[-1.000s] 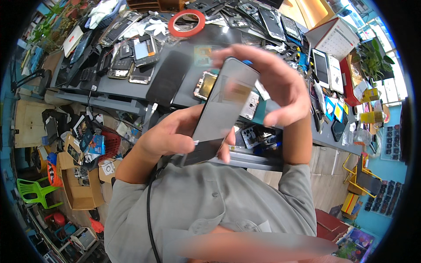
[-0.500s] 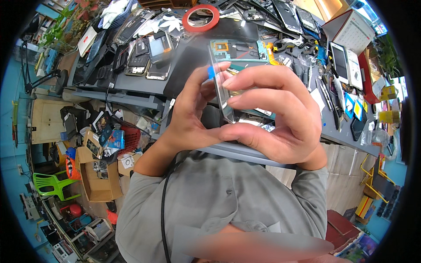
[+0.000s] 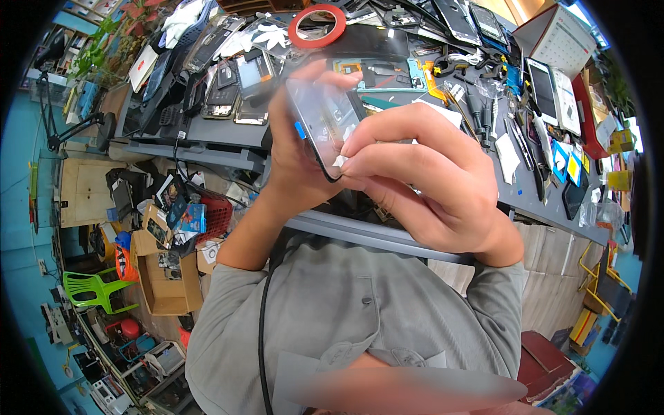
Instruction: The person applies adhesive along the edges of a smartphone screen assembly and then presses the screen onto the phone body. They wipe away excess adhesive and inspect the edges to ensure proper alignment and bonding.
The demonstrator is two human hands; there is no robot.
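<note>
A glossy phone screen [image 3: 319, 114] with a dark edge is held tilted up over the front of the bench. My left hand [image 3: 292, 162] is closed around its back and left side, with the fingertips showing past the top edge. Stuck on the screen's left edge is a small blue tab [image 3: 299, 130]. My right hand [image 3: 432, 176] has thumb and fingers pinched together at the lower right corner of the screen. A small whitish bit [image 3: 340, 160] shows at those fingertips; whether it is film or a wipe I cannot make out.
Beyond my hands lie a light-blue phone frame [image 3: 387, 76], a red tape roll [image 3: 317, 26] and several dismantled phones [image 3: 223, 90]. Tools [image 3: 522, 149] and a white phone [image 3: 543, 83] are at the right, near a desk calendar [image 3: 557, 38]. Left of the bench is an open cardboard box [image 3: 169, 283].
The screen has turned from nearly edge-on so its glossy face shows, and has shifted left. My right hand's fingers have closed from a wide curl into a pinch at its lower corner.
</note>
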